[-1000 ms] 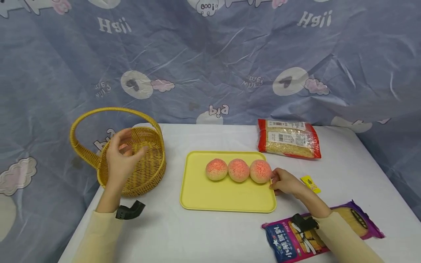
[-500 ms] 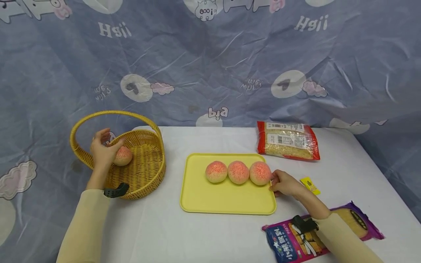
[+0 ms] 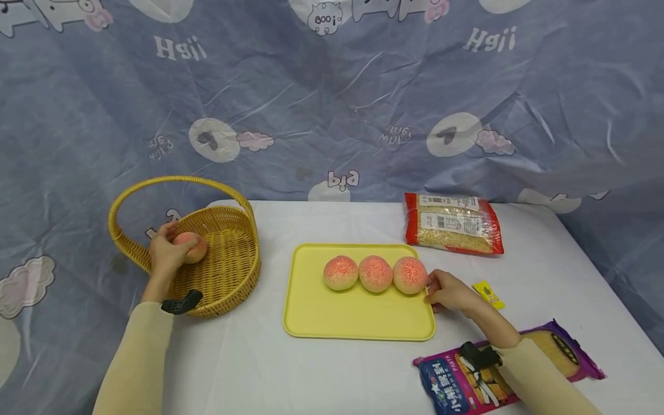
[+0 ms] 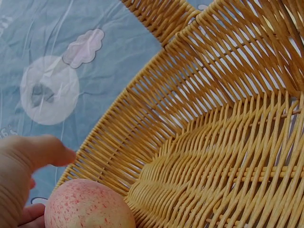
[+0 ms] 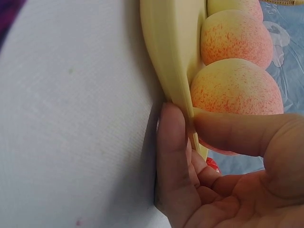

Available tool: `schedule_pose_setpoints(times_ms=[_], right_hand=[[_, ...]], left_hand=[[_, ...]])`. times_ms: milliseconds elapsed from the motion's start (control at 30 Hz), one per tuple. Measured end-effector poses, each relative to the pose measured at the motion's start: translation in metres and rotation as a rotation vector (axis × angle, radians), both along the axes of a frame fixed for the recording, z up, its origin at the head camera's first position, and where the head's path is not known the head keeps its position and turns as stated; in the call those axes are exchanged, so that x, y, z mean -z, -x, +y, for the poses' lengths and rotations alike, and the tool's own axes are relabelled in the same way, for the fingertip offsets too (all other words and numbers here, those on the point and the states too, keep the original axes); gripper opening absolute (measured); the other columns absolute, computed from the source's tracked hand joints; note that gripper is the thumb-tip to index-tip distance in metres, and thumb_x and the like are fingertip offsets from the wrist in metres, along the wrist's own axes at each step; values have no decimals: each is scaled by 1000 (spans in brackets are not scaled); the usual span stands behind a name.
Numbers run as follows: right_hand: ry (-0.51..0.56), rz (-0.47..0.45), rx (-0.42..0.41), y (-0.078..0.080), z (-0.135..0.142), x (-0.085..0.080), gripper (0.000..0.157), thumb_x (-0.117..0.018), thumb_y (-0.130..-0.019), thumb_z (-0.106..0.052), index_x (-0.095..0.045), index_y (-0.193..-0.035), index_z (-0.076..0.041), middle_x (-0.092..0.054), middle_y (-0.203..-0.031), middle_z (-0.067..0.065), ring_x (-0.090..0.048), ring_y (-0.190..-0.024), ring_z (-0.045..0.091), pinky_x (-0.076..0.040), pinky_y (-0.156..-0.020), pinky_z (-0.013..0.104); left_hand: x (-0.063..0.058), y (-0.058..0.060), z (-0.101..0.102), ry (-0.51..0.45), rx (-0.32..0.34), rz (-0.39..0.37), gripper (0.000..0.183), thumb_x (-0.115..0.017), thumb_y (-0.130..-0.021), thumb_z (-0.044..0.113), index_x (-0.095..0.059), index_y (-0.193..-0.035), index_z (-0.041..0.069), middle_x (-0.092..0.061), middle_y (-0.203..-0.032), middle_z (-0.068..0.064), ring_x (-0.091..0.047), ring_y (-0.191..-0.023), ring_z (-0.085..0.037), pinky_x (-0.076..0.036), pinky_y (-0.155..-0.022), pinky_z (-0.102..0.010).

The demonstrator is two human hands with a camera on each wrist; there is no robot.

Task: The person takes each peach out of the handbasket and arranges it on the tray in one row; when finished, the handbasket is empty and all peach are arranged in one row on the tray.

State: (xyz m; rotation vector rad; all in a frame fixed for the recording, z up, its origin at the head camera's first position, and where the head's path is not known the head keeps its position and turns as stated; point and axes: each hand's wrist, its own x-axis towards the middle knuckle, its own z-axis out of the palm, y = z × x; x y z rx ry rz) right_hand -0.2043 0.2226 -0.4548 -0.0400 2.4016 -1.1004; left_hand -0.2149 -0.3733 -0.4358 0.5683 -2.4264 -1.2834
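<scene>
Inside the yellow wicker basket [image 3: 223,271], a pink-speckled peach [image 3: 191,248] lies by the left wall. My left hand [image 3: 167,253] reaches in around it. The left wrist view shows the thumb [image 4: 50,151] just above the peach, apart from it, and fingertips beside its left side. My right hand [image 3: 450,291] pinches the right rim of a yellow tray [image 3: 353,317], thumb inside the rim and fingers outside. Three peaches sit in a row on that tray: a left one [image 3: 340,272], a middle one [image 3: 376,274] and a right one [image 3: 410,275], closest to my right thumb.
A red-ended bag of grain-like food [image 3: 453,223] lies behind the tray on the right. A small yellow packet [image 3: 488,294] is right of my hand. Under my right forearm lies a purple pasta packet [image 3: 461,380]. A patterned blue-grey cloth [image 3: 311,115] hangs behind the white table [image 3: 311,374].
My left hand has moved left inside the basket, then lowered around the peach there. My right hand has stayed on the tray rim, and the tray and its peaches have kept their places.
</scene>
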Motion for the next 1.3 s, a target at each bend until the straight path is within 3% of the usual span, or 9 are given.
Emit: schedule_pose_setpoints(times_ms=[133, 367, 667, 833, 967, 1100, 1300], right_hand=[[2, 1, 8, -1, 1, -1, 32, -64, -85, 2, -46, -111, 8, -47, -85, 10, -51, -72, 19, -52, -61, 29], [6, 1, 11, 0, 2, -1, 33, -65, -85, 2, -46, -112, 8, -47, -85, 11, -51, -72, 19, -52, -62, 29], [2, 4, 10, 1, 1, -1, 30, -64, -85, 2, -47, -109, 7, -47, -85, 11, -51, -73, 20, -52, -63, 29], [11, 2, 6, 1, 0, -2, 29, -64, -85, 3, -47, -109, 7, -47, -85, 11, -51, -73, 20, -53, -63, 30], [19, 0, 0, 0, -1, -3, 31, -64, -85, 3, -47, -110, 8, -47, -85, 11, -52, -72, 20, -54, -63, 30], [15, 3, 1, -2, -1, -2, 31, -64, -85, 2, -47, -110, 8, -47, -85, 11, -52, -72, 19, -53, -62, 29], [10, 10, 7, -3, -1, -1, 31, -65, -85, 2, -46, -109, 7, -47, -85, 11, -52, -71, 19, -52, -61, 29]], left_hand=[[2, 2, 0, 54, 54, -53, 72, -71, -87, 22, -39, -148, 2, -42, -143, -26, -41, -128, -42, -40, -102, -52], [4, 6, 1, -79, 150, -213, 84, -74, -86, 33, -32, -149, -4, -38, -148, -29, -42, -133, -42, -39, -108, -52], [5, 7, 1, -87, 189, -253, 84, -72, -87, 21, -24, -151, -6, -34, -148, -33, -39, -133, -46, -38, -108, -55], [4, 5, 2, -92, 139, -189, 83, -74, -86, 23, -29, -151, -3, -37, -148, -29, -41, -132, -43, -41, -106, -52], [-8, 1, 7, -59, 121, -118, 81, -74, -86, 29, -33, -150, 2, -42, -145, -23, -47, -126, -35, -47, -91, -35], [-30, -4, 20, -36, 137, -70, 82, -74, -85, 36, -35, -150, 7, -44, -142, -17, -49, -116, -24, -46, -76, -19], [-60, -21, 49, 1, 199, 15, 79, -76, -84, 34, -39, -149, 10, -47, -137, -14, -49, -105, -13, -46, -70, -12]])
